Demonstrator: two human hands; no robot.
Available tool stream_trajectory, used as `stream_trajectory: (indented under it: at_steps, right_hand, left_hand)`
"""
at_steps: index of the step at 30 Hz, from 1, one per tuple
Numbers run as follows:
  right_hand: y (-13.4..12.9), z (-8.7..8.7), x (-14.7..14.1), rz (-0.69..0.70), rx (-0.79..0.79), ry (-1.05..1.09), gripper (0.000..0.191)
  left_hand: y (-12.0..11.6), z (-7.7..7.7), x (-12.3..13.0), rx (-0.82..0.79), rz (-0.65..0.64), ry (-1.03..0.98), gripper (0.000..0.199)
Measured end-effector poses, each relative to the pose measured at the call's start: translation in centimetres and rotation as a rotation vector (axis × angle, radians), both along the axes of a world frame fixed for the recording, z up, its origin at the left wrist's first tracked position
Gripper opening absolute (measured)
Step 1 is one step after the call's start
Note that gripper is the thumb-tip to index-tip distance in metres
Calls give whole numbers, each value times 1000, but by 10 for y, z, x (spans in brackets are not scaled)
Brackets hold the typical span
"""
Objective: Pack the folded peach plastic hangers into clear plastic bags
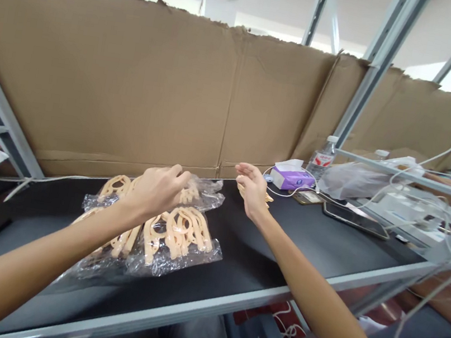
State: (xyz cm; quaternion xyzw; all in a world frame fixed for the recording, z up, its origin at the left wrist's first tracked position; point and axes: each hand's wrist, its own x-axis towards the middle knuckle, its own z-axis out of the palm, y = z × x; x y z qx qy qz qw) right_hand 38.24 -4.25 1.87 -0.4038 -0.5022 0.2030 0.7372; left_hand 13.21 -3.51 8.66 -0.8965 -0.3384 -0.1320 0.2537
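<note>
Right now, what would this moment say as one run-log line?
left hand: over clear plastic bag of peach plastic pieces | right hand: holding peach plastic piece

Right hand [253,190] hides most of peach plastic piece [267,199] (shape unclear)

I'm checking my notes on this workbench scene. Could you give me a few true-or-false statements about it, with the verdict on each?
1. The right hand holds a peach plastic piece. True.
2. The left hand is over a clear plastic bag of similar peach pieces. True.
3. The plastic water bottle lies on its side. False: it stands upright, just behind a purple tissue box.
4. The table top is white. False: it is black.
5. Cardboard sheets stand along the far side of the table. True.
</note>
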Motion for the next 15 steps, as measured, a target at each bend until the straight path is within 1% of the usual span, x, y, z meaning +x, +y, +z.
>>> stream_trajectory:
  at_steps: [2,4,7,9,11,15]
  right_hand:
    - [-11,8,-9,-37,34,-58,26]
    - [-23,12,-25,-36,56,-208,29]
    - [-32,8,-47,-120,72,-670,35]
    - [-32,2,-55,-183,30,-857,35]
    - [-30,-4,-55,-224,-35,-916,30]
    - [-26,-5,-45,-279,-108,-845,23]
  left_hand:
    - [-4,3,5,4,24,26,24]
    - [-8,3,11,-4,26,42,24]
    - [-11,-1,19,-18,12,79,22]
    - [-11,-5,24,-25,1,95,25]
    - [-11,-8,26,-32,-3,96,30]
    - [-13,-7,25,-61,9,68,30]
